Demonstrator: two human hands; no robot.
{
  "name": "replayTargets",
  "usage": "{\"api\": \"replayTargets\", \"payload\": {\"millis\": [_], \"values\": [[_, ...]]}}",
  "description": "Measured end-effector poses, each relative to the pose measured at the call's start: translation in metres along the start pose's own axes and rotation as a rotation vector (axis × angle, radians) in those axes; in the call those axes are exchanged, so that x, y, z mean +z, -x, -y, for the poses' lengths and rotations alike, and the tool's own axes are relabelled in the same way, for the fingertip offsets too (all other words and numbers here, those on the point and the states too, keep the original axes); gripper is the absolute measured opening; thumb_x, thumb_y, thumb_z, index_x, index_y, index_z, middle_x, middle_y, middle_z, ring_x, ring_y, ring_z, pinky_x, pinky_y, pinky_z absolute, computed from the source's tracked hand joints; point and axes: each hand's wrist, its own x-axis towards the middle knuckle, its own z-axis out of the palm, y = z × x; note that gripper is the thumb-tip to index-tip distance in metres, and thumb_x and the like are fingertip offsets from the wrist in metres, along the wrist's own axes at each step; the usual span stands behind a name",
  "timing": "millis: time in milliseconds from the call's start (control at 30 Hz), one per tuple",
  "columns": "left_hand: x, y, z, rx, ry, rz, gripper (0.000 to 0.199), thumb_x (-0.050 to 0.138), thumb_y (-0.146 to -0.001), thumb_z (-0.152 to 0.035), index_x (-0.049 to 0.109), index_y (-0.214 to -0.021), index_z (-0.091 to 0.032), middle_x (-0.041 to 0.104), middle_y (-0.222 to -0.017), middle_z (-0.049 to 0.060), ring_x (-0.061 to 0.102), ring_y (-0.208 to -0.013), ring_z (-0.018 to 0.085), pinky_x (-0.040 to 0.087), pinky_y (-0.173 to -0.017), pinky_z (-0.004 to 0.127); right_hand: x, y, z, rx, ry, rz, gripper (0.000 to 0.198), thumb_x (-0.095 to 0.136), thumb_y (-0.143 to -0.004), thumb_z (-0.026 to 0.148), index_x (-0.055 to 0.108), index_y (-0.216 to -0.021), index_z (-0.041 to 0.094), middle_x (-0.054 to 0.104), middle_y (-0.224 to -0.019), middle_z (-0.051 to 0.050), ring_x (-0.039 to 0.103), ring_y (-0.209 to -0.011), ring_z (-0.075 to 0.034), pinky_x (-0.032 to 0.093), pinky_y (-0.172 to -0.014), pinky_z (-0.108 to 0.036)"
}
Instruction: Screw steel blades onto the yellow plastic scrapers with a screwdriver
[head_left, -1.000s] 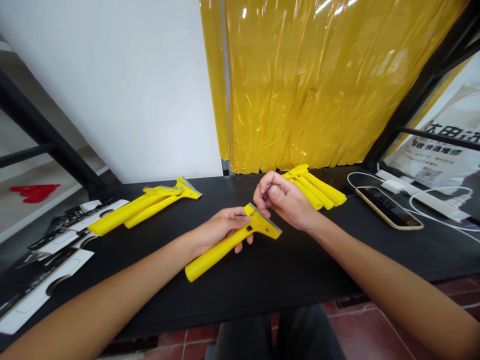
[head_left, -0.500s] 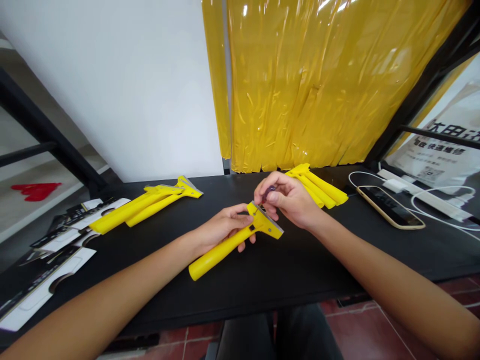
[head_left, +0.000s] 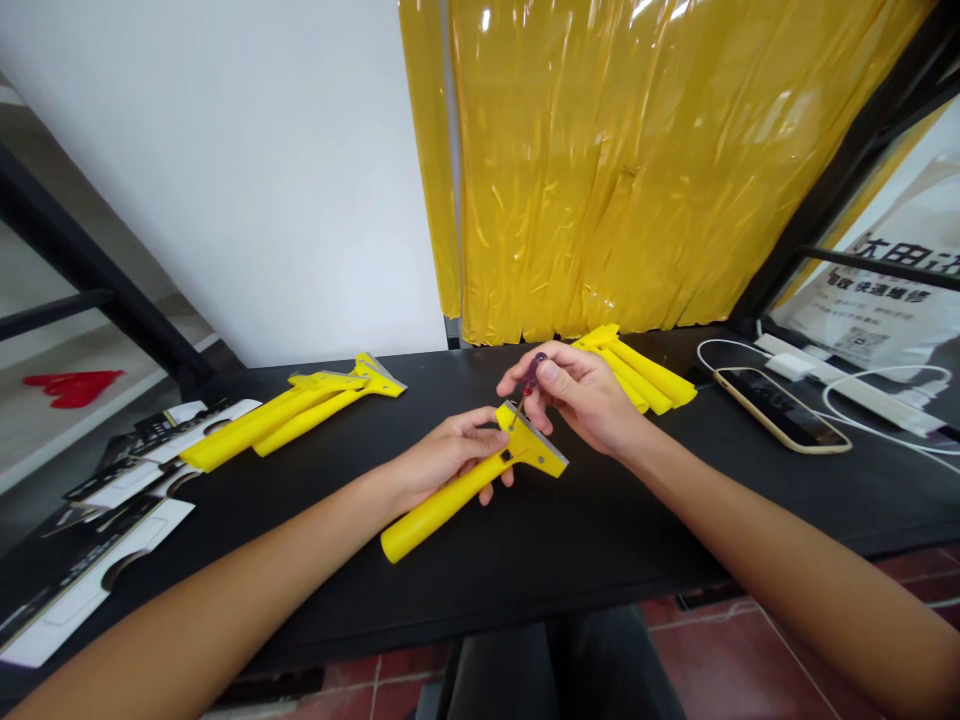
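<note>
A yellow scraper (head_left: 442, 505) with a metal blade edge lies tilted over the black table, its head toward the right. My left hand (head_left: 450, 455) is closed around it just below the head, fingers underneath and thumb on top. Between the thumb and fingers of my right hand (head_left: 581, 390) is a small screwdriver (head_left: 531, 375) with a dark purplish handle. Its thin shaft points down, with the tip at a screw on the near-left side of the scraper's head. Left of my hands lie more yellow scrapers (head_left: 300, 410), and several others (head_left: 645, 375) rest behind my right hand.
Black-and-white cardboard sleeves (head_left: 97, 580) are piled on the table's left end. To the right lie a phone (head_left: 780, 410), white cables and a power strip (head_left: 847, 385). A white panel (head_left: 300, 200) and yellow plastic sheeting (head_left: 600, 180) stand behind the black table (head_left: 450, 600).
My right hand has shifted slightly and turned the screwdriver more upright, so its shaft now shows against the scraper's head. My left hand keeps its hold on the scraper.
</note>
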Motion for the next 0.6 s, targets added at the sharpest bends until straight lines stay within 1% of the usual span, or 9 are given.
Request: {"api": "replayTargets", "payload": {"millis": [67,133,167,233,300,400,467,500,600], "values": [[0.0003,0.0004,-0.0006,0.002,-0.005,0.005,0.030,0.068,-0.089,-0.029,0.056,-0.114,-0.018,0.066,-0.104,0.012,0.067,-0.076,0.019,0.054,-0.045,0.023,0.0023,0.0000,0.0024,0.017,-0.027,0.005,0.028,0.053,-0.100,0.040,0.064,-0.108,0.016,0.067,-0.091,-0.004,0.055,-0.054,-0.008,0.046,-0.046,-0.021],[0.0005,0.0009,-0.0013,0.007,-0.009,0.008,0.027,0.066,-0.090,-0.027,0.056,-0.113,-0.017,0.065,-0.104,0.012,0.067,-0.075,0.019,0.054,-0.046,0.023,0.0043,-0.0003,0.0031,0.027,-0.095,-0.012,0.028,0.053,-0.100,0.041,0.060,-0.115,0.019,0.063,-0.083,-0.001,0.049,-0.053,-0.007,0.047,-0.045,-0.021],[0.0005,0.0011,-0.0016,0.010,-0.011,0.011,0.027,0.066,-0.090,-0.027,0.056,-0.113,-0.017,0.065,-0.104,0.012,0.067,-0.074,0.019,0.054,-0.046,0.023,0.0050,-0.0005,0.0027,0.023,-0.123,-0.024,0.027,0.055,-0.099,0.042,0.057,-0.116,0.021,0.061,-0.079,0.002,0.046,-0.051,-0.007,0.047,-0.045,-0.021],[0.0002,0.0013,-0.0019,0.018,-0.012,0.014,0.028,0.066,-0.090,-0.028,0.057,-0.114,-0.017,0.064,-0.105,0.012,0.066,-0.075,0.018,0.055,-0.046,0.024,0.0052,-0.0007,0.0007,0.002,-0.144,-0.029,0.024,0.059,-0.096,0.043,0.054,-0.110,0.023,0.060,-0.074,0.004,0.043,-0.050,-0.007,0.047,-0.045,-0.021],[-0.0002,0.0012,-0.0017,0.022,-0.007,0.012,0.030,0.067,-0.090,-0.029,0.056,-0.116,-0.017,0.064,-0.106,0.012,0.067,-0.076,0.019,0.055,-0.046,0.024,0.0045,-0.0005,-0.0011,-0.023,-0.125,-0.008,0.023,0.061,-0.095,0.043,0.053,-0.100,0.022,0.061,-0.072,0.004,0.044,-0.049,-0.007,0.047,-0.046,-0.020],[-0.0006,0.0009,-0.0013,0.015,0.004,0.016,0.030,0.068,-0.089,-0.029,0.056,-0.114,-0.018,0.064,-0.108,0.012,0.067,-0.077,0.020,0.055,-0.047,0.024,0.0034,0.0006,-0.0007,-0.031,-0.069,0.023,0.026,0.056,-0.098,0.044,0.059,-0.094,0.018,0.065,-0.083,-0.002,0.046,-0.052,-0.007,0.049,-0.049,-0.023],[-0.0003,0.0008,-0.0013,0.010,0.005,0.016,0.029,0.068,-0.088,-0.029,0.056,-0.113,-0.018,0.065,-0.108,0.012,0.068,-0.077,0.020,0.055,-0.047,0.025,0.0036,0.0013,0.0015,-0.006,-0.047,0.028,0.032,0.051,-0.100,0.045,0.064,-0.095,0.016,0.065,-0.089,-0.005,0.047,-0.055,-0.008,0.049,-0.050,-0.024],[0.0000,0.0008,-0.0014,0.008,0.004,0.011,0.030,0.069,-0.088,-0.029,0.056,-0.112,-0.018,0.065,-0.107,0.012,0.067,-0.076,0.020,0.055,-0.047,0.025,0.0041,0.0015,0.0026,0.008,-0.049,0.028,0.033,0.050,-0.100,0.045,0.065,-0.097,0.016,0.064,-0.088,-0.005,0.047,-0.056,-0.008,0.049,-0.050,-0.023],[0.0010,0.0009,-0.0019,0.007,-0.006,0.000,0.031,0.070,-0.087,-0.029,0.057,-0.113,-0.017,0.065,-0.105,0.012,0.067,-0.075,0.020,0.054,-0.046,0.025,0.0059,0.0015,0.0040,0.023,-0.102,0.013,0.030,0.048,-0.101,0.046,0.061,-0.108,0.019,0.054,-0.074,0.001,0.041,-0.054,-0.009,0.045,-0.047,-0.022]]}}
